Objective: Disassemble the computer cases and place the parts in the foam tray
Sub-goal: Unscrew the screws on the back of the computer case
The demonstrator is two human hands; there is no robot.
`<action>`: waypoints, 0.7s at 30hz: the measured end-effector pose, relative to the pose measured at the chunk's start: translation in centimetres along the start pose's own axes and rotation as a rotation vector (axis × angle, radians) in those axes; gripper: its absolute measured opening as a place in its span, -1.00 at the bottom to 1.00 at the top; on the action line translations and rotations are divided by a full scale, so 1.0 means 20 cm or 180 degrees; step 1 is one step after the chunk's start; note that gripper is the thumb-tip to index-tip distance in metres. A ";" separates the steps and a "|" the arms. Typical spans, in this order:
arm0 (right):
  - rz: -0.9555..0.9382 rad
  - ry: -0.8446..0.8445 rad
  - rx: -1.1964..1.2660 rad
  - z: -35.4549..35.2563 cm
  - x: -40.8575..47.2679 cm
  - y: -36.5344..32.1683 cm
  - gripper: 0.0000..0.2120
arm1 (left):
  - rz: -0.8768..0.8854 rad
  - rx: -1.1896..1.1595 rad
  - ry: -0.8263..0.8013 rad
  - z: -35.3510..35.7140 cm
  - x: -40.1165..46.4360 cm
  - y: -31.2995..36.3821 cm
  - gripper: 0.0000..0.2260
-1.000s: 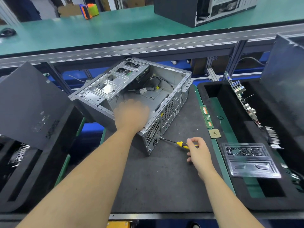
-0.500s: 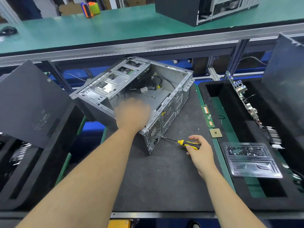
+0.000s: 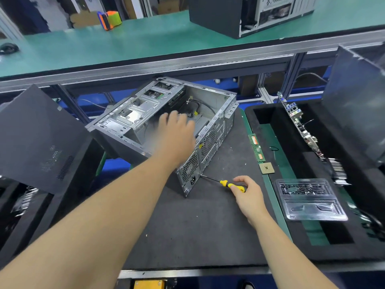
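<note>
Far left: a dark side panel (image 3: 39, 140) leans against black foam.

Centre-left: the computer case (image 3: 166, 126) lies on its side on the dark table (image 3: 187, 226), open face up, rear grille toward the viewer. Inside are a drive cage and loose cables; the board bay looks largely stripped.

Left hand (image 3: 177, 134) is over the open case, blurred, fingers (image 3: 166, 119) loosely spread and straight, holding nothing. Whether it touches the metal cannot be told.

Centre-right: the screwdriver (image 3: 225, 183) lies on the table, its tip at the case's rear lower corner. Right hand (image 3: 249, 197) is on the yellow handle, fingers curled round it in a pinch.

Right: a memory stick (image 3: 256, 148) and a processor chip (image 3: 267, 168) sit at the edge of the foam tray (image 3: 260, 109). A motherboard (image 3: 302, 130) stands upright in a slot, and a clear screw tray (image 3: 308, 199) lies across the foam.

Judgement: step in hand is taking up the tool for the remaining screws. The next move calls for lifting the screwdriver, steadying the case with the left hand, and finding a screw head.
</note>
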State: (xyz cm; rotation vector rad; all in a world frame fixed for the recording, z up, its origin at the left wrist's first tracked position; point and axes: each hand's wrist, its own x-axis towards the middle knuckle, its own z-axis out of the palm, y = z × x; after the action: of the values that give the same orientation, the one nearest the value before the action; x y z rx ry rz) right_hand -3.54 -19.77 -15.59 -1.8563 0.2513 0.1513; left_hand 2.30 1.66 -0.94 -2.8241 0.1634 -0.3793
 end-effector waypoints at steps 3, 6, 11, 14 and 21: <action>0.0067 -0.0111 0.0169 0.01 0.00 0.00 -0.71 | 0.0524 -0.0895 0.0731 -0.07 0.01 0.19 -0.85; 0.0241 -0.0079 0.0180 0.01 0.02 -0.02 -0.91 | -0.0063 -0.2249 0.0201 -0.07 -0.03 0.42 -0.87; 0.0457 -0.0141 -0.0339 0.01 0.03 -0.02 -0.68 | -0.2501 -0.4346 -0.0974 0.18 -0.18 0.62 -0.71; 0.0156 -0.0029 -0.0410 0.00 0.02 -0.01 -0.87 | -0.4048 -0.5382 -0.1308 0.34 -0.25 0.62 -0.73; -0.0218 -0.0054 -0.0205 -0.01 0.00 -0.04 -0.72 | -0.4877 -0.6520 -0.1503 0.47 -0.28 0.57 -0.75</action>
State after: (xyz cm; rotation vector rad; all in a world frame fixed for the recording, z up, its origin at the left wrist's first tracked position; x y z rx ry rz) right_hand -3.32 -19.67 -14.85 -1.9241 0.1725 0.1290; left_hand -1.33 -5.81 -14.26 0.9225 1.0108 -0.2123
